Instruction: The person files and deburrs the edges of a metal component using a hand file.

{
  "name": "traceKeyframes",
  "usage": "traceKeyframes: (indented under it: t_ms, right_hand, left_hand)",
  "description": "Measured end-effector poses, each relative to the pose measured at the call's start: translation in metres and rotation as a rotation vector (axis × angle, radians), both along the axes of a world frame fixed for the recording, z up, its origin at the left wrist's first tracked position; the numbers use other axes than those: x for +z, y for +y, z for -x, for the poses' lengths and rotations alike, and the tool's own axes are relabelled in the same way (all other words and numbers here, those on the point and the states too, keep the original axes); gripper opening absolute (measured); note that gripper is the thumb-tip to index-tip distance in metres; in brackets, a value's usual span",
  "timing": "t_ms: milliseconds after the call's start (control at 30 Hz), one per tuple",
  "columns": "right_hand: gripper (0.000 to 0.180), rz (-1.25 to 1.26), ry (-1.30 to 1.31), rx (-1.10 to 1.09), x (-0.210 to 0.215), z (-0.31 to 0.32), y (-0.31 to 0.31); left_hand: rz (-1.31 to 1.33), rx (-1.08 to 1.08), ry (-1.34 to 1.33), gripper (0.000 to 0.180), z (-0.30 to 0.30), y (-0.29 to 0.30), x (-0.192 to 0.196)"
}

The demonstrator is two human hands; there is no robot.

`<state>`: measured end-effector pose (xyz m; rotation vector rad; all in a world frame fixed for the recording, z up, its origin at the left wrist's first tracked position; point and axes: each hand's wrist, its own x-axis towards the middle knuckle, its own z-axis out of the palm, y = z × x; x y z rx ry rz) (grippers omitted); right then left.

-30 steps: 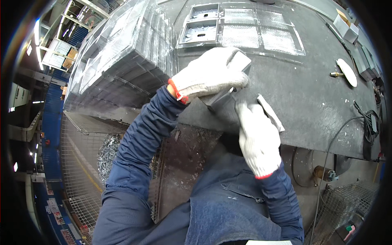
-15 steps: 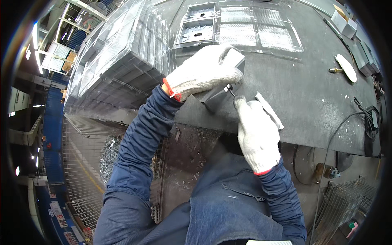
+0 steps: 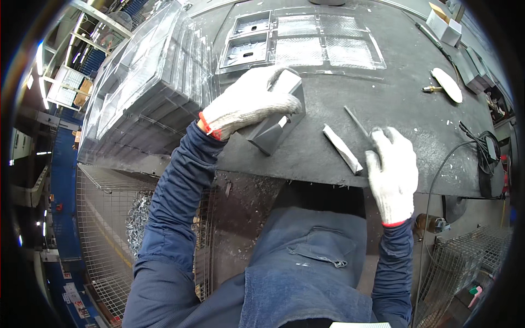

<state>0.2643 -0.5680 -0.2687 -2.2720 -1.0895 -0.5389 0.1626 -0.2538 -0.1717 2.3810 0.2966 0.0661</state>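
Observation:
My left hand (image 3: 254, 101), in a white knit glove with a red cuff edge, is closed around a dark grey box-shaped part (image 3: 268, 138) with a slanted end, held tilted over the worktable. A light-coloured face of the part shows beyond my thumb. My gloved right hand (image 3: 392, 172) is above the table's front edge, closed on the near end of a thin grey rod-like tool (image 3: 356, 121). The tool points away to the left; its gripped end is hidden. Between my hands, a white tapered stick-like piece (image 3: 343, 149), seemingly wrapped, lies on the table.
Stacked clear plastic trays (image 3: 158, 82) stand at left. One flat tray (image 3: 298, 52) at the back holds two grey frame-like parts. At right are a white oval disc with a brass fitting (image 3: 448, 86), a coiled black cable (image 3: 484, 147) and a wire basket (image 3: 465, 279) below.
My right hand has moved right, away from the grey part, carrying the thin tool. The part remains in my left hand. The whole view has shifted slightly.

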Motion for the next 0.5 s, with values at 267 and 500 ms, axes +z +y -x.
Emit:
traceKeyframes:
  t_ms: [267,500]
  right_hand:
    - [0.057,0.130,0.008,0.149,0.002,0.033,0.017]
    - [0.043,-0.153,0.151,0.166,0.014,0.056,0.032]
  left_hand:
    - [0.115,0.010,0.017,0.063,0.011,-0.017,-0.002]
    - [0.159,-0.022,-0.020,0.058,0.006,-0.017,-0.013]
